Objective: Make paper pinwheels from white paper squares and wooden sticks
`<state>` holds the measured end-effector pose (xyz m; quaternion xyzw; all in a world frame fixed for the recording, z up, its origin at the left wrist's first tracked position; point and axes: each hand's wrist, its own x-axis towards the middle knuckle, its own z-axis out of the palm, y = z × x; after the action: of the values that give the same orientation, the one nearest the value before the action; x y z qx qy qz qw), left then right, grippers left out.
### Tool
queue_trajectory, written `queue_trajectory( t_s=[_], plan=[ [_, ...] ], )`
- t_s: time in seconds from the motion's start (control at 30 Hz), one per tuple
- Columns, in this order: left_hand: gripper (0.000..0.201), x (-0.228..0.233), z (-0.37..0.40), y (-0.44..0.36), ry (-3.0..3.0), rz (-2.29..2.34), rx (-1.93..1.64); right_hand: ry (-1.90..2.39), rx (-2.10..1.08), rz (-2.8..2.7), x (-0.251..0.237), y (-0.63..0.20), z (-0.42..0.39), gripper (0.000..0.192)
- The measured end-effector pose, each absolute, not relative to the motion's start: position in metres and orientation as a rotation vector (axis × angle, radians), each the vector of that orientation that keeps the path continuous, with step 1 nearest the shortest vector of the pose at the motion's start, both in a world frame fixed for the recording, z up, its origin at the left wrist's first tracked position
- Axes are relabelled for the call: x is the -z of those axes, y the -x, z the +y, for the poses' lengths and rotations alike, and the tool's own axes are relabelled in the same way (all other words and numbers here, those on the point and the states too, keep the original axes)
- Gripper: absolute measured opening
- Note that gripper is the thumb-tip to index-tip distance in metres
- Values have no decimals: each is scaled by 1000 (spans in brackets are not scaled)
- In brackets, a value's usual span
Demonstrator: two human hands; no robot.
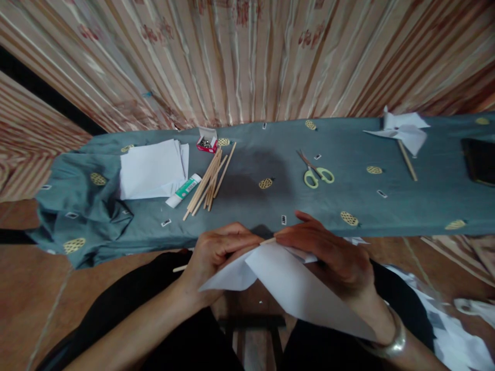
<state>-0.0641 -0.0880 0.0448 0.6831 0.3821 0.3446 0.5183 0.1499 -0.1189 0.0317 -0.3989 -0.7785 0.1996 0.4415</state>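
Observation:
A white paper pinwheel (297, 283) is held over my lap, just in front of the table's near edge. My left hand (216, 252) is closed round a thin wooden stick (180, 268), whose pale end pokes out to the left of the wrist. Its other end shows between my two hands, against the folded paper. My right hand (332, 257) grips the pinwheel near its middle, fingers pressed together on the paper. One large blade hangs down toward my right wrist. The pinwheel's centre is partly hidden by my fingers.
On the cloth-covered table (247, 201) lie a paper stack (152, 170), a glue tube (183, 190), several wooden sticks (207, 183), an open box of small metal pins (208, 140), scissors (315, 172), another pinwheel (406, 131) and a dark phone-like object (478, 159). Paper scraps (456, 324) litter the floor.

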Motion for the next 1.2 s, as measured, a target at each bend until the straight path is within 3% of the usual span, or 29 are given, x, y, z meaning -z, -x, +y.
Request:
queue_trajectory(
  t_s=[0.33,0.47,0.63,0.93,1.2],
  plan=[
    [15,8,-58,61,-1542,993,-672,1181,-872,-1954,-7,-158,-77,18],
    [18,6,-55,56,-1491,1047,-520,1274,-1009,-1909,-6,-163,-66,15],
    [11,2,-58,51,-1497,1176,-577,1305,-1084,-1860,-6,-168,-58,12],
    [29,1,-61,66,-1590,1239,-496,1240,-1194,-1638,-5,-173,-46,10],
    [31,1,-74,69,-1727,1266,-722,1225,-1266,-1585,-4,-163,-43,15]
  ],
)
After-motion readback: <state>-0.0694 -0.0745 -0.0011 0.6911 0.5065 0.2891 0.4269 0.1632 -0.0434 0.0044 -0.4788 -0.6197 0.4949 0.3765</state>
